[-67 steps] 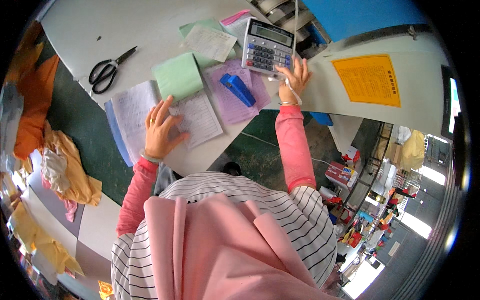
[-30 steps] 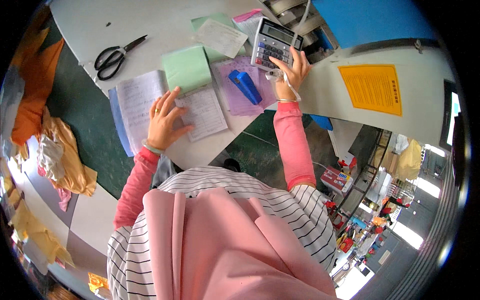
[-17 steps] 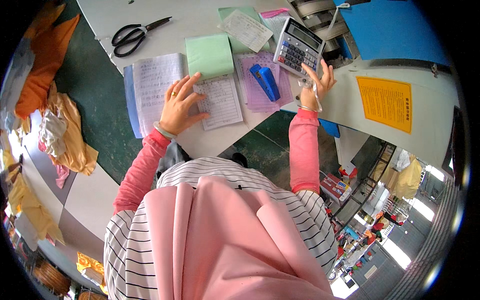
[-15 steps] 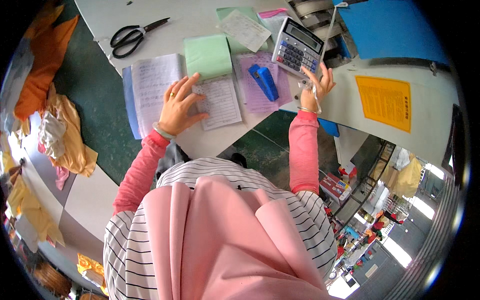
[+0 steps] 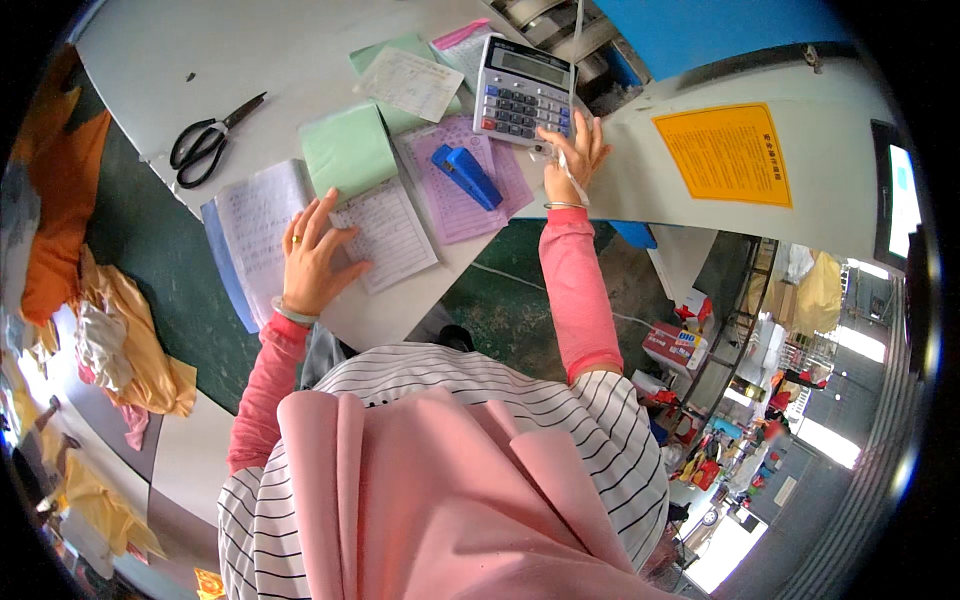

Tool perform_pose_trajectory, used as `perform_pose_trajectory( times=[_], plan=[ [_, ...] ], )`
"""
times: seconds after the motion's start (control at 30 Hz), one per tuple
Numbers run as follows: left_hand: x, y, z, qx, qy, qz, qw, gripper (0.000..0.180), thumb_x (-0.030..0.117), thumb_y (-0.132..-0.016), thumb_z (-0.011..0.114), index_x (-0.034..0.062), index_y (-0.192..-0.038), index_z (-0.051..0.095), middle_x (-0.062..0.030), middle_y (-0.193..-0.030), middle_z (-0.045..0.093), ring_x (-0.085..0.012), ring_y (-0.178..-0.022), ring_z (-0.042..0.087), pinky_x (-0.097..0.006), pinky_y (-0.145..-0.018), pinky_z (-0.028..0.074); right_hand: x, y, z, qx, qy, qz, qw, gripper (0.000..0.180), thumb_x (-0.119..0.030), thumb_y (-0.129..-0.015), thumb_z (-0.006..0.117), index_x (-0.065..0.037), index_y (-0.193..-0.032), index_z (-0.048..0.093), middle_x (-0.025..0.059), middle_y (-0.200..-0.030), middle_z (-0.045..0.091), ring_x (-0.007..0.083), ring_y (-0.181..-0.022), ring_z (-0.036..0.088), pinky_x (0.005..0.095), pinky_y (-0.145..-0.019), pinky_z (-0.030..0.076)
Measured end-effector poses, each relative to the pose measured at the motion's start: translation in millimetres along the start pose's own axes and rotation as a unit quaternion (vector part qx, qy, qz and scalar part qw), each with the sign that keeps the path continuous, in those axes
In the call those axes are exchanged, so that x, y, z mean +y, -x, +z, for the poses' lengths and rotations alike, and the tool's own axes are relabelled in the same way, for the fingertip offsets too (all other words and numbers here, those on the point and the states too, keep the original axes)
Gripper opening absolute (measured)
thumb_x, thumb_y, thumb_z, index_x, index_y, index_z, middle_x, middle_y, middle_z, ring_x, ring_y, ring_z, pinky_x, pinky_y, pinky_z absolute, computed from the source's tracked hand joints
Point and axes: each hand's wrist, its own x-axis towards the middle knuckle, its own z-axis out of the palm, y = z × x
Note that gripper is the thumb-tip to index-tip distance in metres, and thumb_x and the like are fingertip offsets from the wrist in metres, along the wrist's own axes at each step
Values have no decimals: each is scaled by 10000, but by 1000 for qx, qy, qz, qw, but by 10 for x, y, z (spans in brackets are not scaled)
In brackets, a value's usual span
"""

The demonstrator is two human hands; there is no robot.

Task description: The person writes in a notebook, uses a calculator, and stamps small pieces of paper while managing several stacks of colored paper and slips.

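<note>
Calculator (image 5: 524, 92): pale grey, dark-keyed; right hand (image 5: 574, 158) unclenched beside keys, left hand (image 5: 317, 258) spread.

pale table (image 5: 130, 50), scissors (image 5: 224, 124), calculator (image 5: 524, 92); perhaps a scrap (image 5: 190, 76)

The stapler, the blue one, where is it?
In the head view, the stapler lies on the purple papers in the upper middle, between the left hand and the right hand, below and left of the calculator.
</note>
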Motion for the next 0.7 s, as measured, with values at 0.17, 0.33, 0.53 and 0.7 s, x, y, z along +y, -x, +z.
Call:
perform_pose_trajectory(
  times=[0.17,0.33,0.53,0.7],
  plan=[
    [-41,29,1,1,5,-3,1000,422,285,-571,766,145,-936,608,-80,-1382,348,-308,-1238,344,-438,-1020,218,-67,-245,-54,-15,36,-37,999,359,4,-583,668,-294,-785,678,26,-1302,418,318,-1287,245,599,-1047,66],
    [-33,24,-8,0,13,6,1000,419,298,-580,760,136,-936,609,-86,-1385,343,-314,-1243,339,-441,-1022,212,-170,-445,49,32,15,-32,999,332,-34,-597,683,-296,-801,685,32,-1296,416,324,-1274,258,603,-1043,76],
    [-18,22,-10,6,15,9,1000,428,296,-571,764,121,-930,611,-107,-1386,343,-318,-1244,339,-433,-1021,215,-178,-424,56,4,48,-37,998,269,-68,-618,670,-295,-761,691,29,-1263,445,324,-1255,284,619,-1031,92],
    [-19,15,-18,0,17,6,1000,443,288,-554,775,113,-925,608,-116,-1390,338,-318,-1250,333,-428,-1023,216,-170,-93,-70,22,-5,-46,999,364,-10,-583,658,-304,-795,696,-2,-1272,446,308,-1259,292,586,-1043,83]
  ],
)
